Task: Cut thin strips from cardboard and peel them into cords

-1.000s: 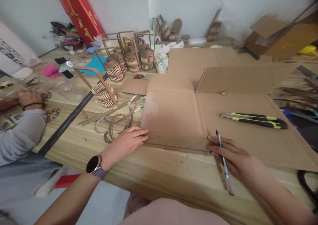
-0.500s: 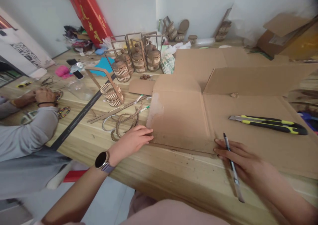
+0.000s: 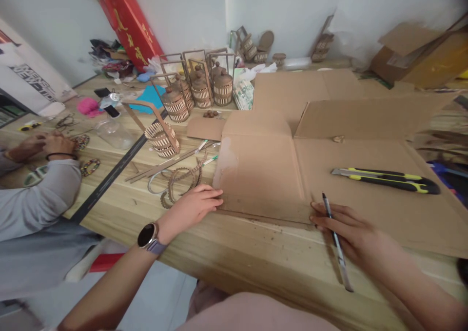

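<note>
A large unfolded cardboard sheet [image 3: 263, 170] lies on the wooden table [image 3: 256, 253]. My left hand [image 3: 199, 203], with a watch on its wrist, presses its fingertips on the sheet's near left corner. Between the fingers of my right hand [image 3: 347, 228] is a pen [image 3: 334, 233], its tip pointing away from me; the fingertips touch the cardboard's near edge. A black and yellow cutter [image 3: 387, 179] with its blade out rests on the cardboard beyond my right hand. Coiled toothed strips [image 3: 181, 181] lie just beyond my left hand.
Several small lidded baskets [image 3: 201, 91] stand at the back, with an open basket [image 3: 163, 138] nearer. Another person's hands [image 3: 44, 146] are at the left beside beaded rings [image 3: 89, 167]. A glass jar [image 3: 113, 133] and a cardboard box [image 3: 413, 53] are also in view.
The view has shifted slightly, so most things sit a little further left. Both hands keep nearly the same place on the cardboard, and the pen stays in my right hand.
</note>
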The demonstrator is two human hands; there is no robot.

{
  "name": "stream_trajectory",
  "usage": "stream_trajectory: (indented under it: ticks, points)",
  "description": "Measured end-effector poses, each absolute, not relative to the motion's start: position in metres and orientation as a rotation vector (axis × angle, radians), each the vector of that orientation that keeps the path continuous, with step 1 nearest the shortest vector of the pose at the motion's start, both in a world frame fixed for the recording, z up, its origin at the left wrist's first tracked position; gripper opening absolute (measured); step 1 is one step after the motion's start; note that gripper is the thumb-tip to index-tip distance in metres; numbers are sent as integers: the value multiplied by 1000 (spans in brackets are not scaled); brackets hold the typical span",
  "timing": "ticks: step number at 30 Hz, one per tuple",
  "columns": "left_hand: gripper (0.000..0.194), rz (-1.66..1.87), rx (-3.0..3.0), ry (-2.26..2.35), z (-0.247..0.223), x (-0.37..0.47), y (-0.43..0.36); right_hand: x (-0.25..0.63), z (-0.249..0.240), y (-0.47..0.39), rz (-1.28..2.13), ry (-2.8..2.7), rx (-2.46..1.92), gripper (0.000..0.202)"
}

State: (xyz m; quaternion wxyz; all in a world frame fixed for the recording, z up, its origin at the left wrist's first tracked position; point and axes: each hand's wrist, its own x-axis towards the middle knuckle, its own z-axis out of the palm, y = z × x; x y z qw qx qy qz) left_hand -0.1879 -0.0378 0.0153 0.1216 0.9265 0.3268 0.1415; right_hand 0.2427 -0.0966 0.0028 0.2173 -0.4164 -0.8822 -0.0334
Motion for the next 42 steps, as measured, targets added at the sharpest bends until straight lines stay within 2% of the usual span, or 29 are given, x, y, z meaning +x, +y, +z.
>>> stream_trajectory:
  ticks: [7,32,37,42]
  points:
    - [30,387,2698,954,18,-187,-37,235,12,-95,-251,-2489,-1085,36]
    - [29,307,2781,965,22,-184,-36,237,14,-97,-404,-2560,-1057,34]
    - [23,143,2879,978,37,-175,-36,237,15,-95,-431,-2589,-1029,37]
    - [21,-230,2837,908,62,-152,-21,244,11,-96,-302,-2566,-1098,38]
